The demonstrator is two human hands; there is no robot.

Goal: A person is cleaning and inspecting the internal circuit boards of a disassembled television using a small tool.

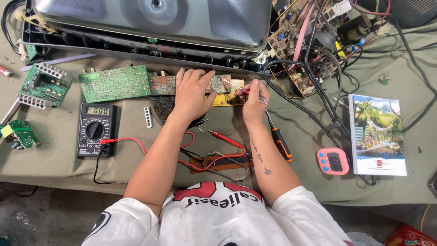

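Two boards lie end to end under the hands on the cloth-covered bench: a brown-copper board [165, 84] with green patches and fine traces, and, joined at its right end, a yellow board [227, 99]. Left hand [192, 93] lies flat, palm down, fingers spread and closed on nothing, pressing the seam where the two boards meet. Right hand [254, 101] is pinched shut on a thin tool [248, 92] with a red band and clear shaft, whose pale tip slants up-left onto the yellow board, just beside the left fingertips.

Left of the pressing hand, a larger green board [114, 83] lies in line with the brown one; further left sit a board with white terminal blocks [44, 84] and a small green module [20, 133]. Below the green board rests a black multimeter [95, 130] with a rotary dial, and a white connector strip [148, 117] stands between it and the left wrist. Red and black leads [132, 140] run from the meter under the left forearm to a red probe [223, 138] between the forearms.

Just right of the gripping hand lies an orange-and-black screwdriver [281, 141]. Well to the right are a pink timer [332, 161] and a booklet [377, 134]. Beyond both hands stand a grey metal chassis [154, 20] and a tangle of wired boards [314, 41].
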